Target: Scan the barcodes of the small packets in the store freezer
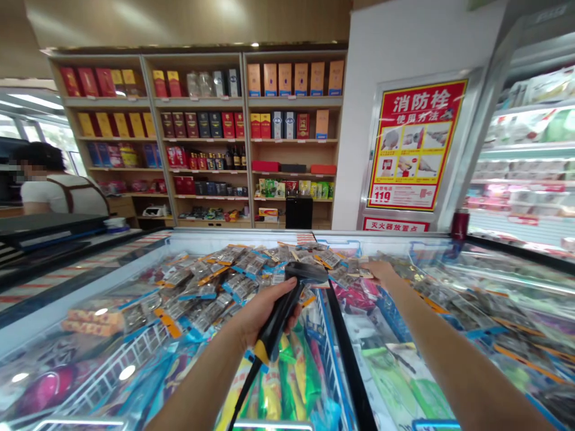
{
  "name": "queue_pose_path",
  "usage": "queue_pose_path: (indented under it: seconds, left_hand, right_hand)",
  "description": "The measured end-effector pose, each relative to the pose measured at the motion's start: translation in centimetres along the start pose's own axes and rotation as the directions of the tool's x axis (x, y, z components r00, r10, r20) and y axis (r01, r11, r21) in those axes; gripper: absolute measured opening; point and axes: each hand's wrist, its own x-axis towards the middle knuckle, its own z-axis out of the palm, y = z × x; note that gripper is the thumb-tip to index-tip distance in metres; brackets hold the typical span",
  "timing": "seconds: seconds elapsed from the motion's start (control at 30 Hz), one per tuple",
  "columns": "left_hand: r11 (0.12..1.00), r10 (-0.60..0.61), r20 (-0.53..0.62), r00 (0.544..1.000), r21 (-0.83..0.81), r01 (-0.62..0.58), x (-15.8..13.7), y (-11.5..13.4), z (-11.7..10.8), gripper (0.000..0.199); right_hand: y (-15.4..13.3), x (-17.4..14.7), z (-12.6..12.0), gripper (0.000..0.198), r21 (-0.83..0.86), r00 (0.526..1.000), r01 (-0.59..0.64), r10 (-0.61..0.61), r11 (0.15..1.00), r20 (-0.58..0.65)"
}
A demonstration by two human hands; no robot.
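My left hand (269, 308) is wrapped around the handle of a black and yellow barcode scanner (281, 317). Its thumb lies on top near the scanner head, and a cable trails down toward me. Stretched out to the far side, my right hand (380, 270) is closed at the edge of a small clear packet (358, 267); its fingertips are partly hidden. Left of it, many similar packets (247, 263) with blue or orange edges are heaped on the glass top of a chest freezer. More packets (467, 308) lie spread at the right.
Below the glass, wire baskets (130, 353) hold bagged goods, including yellow and green packages (272, 389). A black divider bar (348, 359) runs between the lids. A dark red bottle (460, 225) stands at the back right. One person (63, 191) is at the left, near shelves (202, 105) of boxes.
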Motion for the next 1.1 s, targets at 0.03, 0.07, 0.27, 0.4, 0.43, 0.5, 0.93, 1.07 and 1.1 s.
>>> queue_pose_path:
  seconds: [0.03,0.07,0.27,0.4,0.43,0.5,0.93,1.07,1.1]
  left_hand:
    - [1.0,-0.004,0.007,1.0,0.004,0.004,-0.1,0.0,0.1,0.04]
    - [1.0,-0.005,0.023,1.0,0.011,0.004,-0.1,0.0,0.2,0.04]
    - [0.999,0.029,0.191,0.981,0.024,-0.034,-0.7,-0.7,0.8,0.033]
    - [0.999,0.001,0.258,0.966,0.033,-0.009,-1.0,-1.1,1.5,0.037]
    - [0.999,-0.005,0.262,0.965,0.042,-0.006,-1.0,-1.2,1.6,0.038]
    - [0.998,-0.013,0.264,0.964,0.06,-0.002,-0.9,-1.4,1.8,0.04]
    - [0.998,0.048,0.162,0.986,0.026,-0.053,-0.7,-1.5,1.8,0.036]
    - [0.996,0.081,0.177,0.981,0.03,-0.087,-0.8,-1.4,1.9,0.036]
    - [0.995,0.091,0.183,0.979,0.033,-0.099,-0.9,-1.3,2.0,0.037]
  right_hand:
    - [-0.1,-0.5,-0.5,0.012,0.044,0.999,-0.047,0.046,0.998,0.016]
    - [-0.3,-1.1,-0.9,0.013,0.081,0.995,-0.094,0.092,0.992,0.025]
    - [-2.0,-4.6,-3.5,0.01,0.329,0.989,-0.147,0.149,0.933,0.021]
    - [-3.6,-5.8,-3.5,0.011,0.459,0.993,-0.115,0.107,0.881,0.044]
    - [-4.0,-6.1,-3.3,0.011,0.49,0.994,-0.112,0.093,0.864,0.063]
    - [-4.6,-6.6,-2.6,0.012,0.552,0.992,-0.113,0.06,0.826,0.113]
    - [-4.7,-7.5,-1.1,0.014,0.563,0.978,-0.115,-0.004,0.819,0.206]
    - [-4.6,-7.4,-1.0,0.01,0.594,0.978,-0.107,-0.024,0.797,0.208]
    - [-4.5,-7.3,-0.9,0.01,0.599,0.978,-0.107,-0.024,0.794,0.206]
